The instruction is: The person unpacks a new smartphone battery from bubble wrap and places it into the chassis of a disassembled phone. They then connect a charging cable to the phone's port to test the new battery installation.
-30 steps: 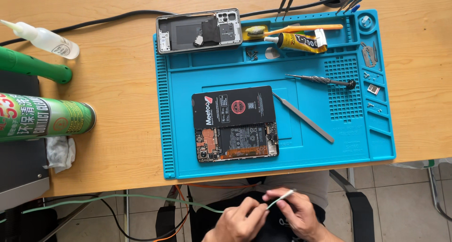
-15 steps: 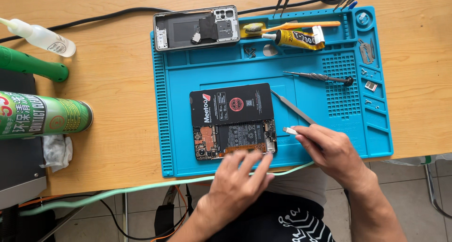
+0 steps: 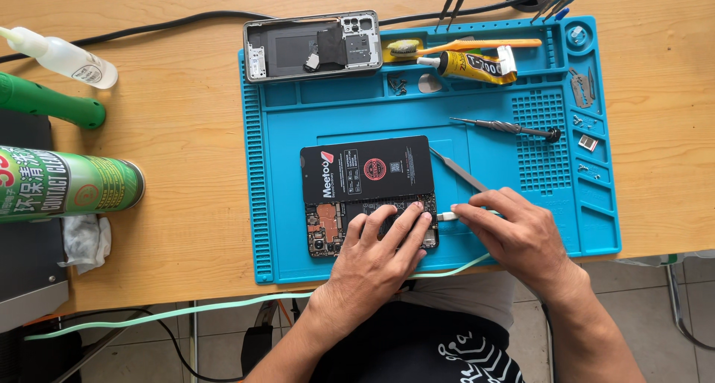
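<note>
The left hand (image 3: 372,260) lies flat with its fingers spread over the near right part of an opened phone (image 3: 369,226), pressing it onto the blue work mat (image 3: 491,226). The right hand (image 3: 514,234) sits just to the right of the phone, thumb and forefinger pinched on a small white strip (image 3: 447,216) whose tip meets the phone's right edge. A black battery (image 3: 366,169) covers the far half of the phone; bare circuit boards show at the near left.

A pair of tweezers (image 3: 458,170) lies slanted on the mat between the battery and the right hand. Farther right, a thin screwdriver (image 3: 506,127) rests beside the mat's grid of small pits. The trays along the mat's far edge hold a toothbrush (image 3: 462,46), a tube of glue (image 3: 477,65), a guitar-pick-shaped pry tool (image 3: 428,83) and a few tiny screws (image 3: 397,83); the trays on its right edge hold small metal parts (image 3: 587,141). A phone back frame (image 3: 313,45) lies across the mat's far left corner.

On the wooden table to the left are a green spray can (image 3: 67,183) on its side, a crumpled white tissue (image 3: 86,241), a green handle (image 3: 48,103) and a clear squeeze bottle (image 3: 63,55). A pale green cable (image 3: 223,305) runs along the table's near edge.
</note>
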